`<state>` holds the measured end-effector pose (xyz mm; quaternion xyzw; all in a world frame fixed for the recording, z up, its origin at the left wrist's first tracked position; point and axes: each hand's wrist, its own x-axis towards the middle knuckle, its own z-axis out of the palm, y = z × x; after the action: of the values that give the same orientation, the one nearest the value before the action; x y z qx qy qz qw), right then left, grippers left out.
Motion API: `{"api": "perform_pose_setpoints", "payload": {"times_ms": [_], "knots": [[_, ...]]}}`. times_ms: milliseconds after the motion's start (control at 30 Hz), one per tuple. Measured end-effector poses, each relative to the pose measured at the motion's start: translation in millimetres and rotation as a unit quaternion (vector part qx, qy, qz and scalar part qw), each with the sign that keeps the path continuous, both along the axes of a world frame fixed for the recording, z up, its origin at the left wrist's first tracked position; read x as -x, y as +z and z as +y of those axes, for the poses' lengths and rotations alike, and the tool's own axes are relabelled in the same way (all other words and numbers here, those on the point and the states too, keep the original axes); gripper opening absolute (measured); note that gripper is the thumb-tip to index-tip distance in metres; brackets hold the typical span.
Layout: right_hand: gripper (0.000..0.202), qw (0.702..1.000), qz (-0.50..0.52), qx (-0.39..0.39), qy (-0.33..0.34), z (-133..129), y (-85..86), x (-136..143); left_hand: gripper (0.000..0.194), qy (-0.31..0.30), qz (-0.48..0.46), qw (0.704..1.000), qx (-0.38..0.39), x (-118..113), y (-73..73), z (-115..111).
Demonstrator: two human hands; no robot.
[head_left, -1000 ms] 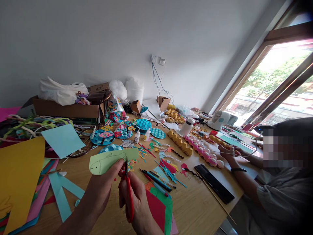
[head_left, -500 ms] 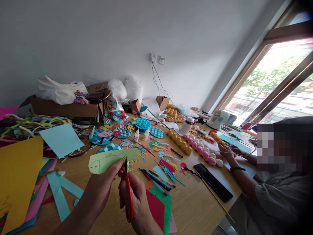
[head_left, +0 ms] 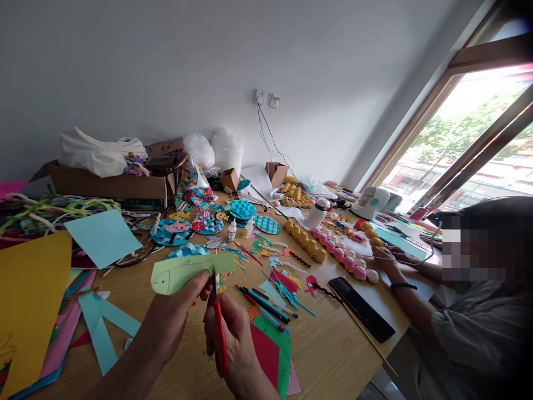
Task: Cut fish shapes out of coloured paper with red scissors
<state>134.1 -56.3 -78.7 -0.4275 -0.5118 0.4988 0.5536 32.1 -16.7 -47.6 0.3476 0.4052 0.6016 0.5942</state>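
Observation:
A strip of light green paper (head_left: 177,273) with a fish outline drawn on it is pinched in my left hand (head_left: 183,300), thumb on top near its right part. My right hand (head_left: 237,339) grips a pair of red-handled scissors (head_left: 222,339). Their dark blades meet the paper just right of my left thumb, by the drawn tail. How wide the blades stand apart is hard to see. Below the hands is the wooden table (head_left: 191,361). Right of my right hand lie several pens (head_left: 266,305) and red paper (head_left: 265,353) over green paper.
Yellow card (head_left: 33,300) and light blue paper (head_left: 104,239) lie at the left. Blue woven paper fish (head_left: 172,230) and glue bottles (head_left: 232,230) stand behind. A black phone (head_left: 362,308) lies at the right, before another person's hands (head_left: 387,261) holding a braided piece.
My right hand has shifted very slightly around the scissors, its fingers opening a little. The green paper and left hand stay nearly in place. The view has drifted slightly.

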Motion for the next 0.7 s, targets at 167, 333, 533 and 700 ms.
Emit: {"api": "perform_pose_setpoints", "payload": {"times_ms": [167,333,533,700], "knots": [[0.057,1.0,-0.003,0.009,0.004,-0.4,0.9,-2.1,0.018,-0.024,0.036,0.999,-0.029,3.8,0.5,1.6],[0.057,1.0,-0.017,0.016,0.003,-1.0,1.3,-4.1,0.019,-0.04,0.055,0.997,-0.041,5.2,3.7,2.8],[0.053,0.999,-0.038,0.011,0.002,-2.4,2.5,-6.2,0.019,-0.045,0.063,0.996,-0.039,5.3,8.3,1.6],[0.05,0.997,-0.076,0.009,-0.01,-3.7,0.0,-8.3,0.017,-0.056,0.073,0.994,-0.052,6.8,10.2,1.2]]}}
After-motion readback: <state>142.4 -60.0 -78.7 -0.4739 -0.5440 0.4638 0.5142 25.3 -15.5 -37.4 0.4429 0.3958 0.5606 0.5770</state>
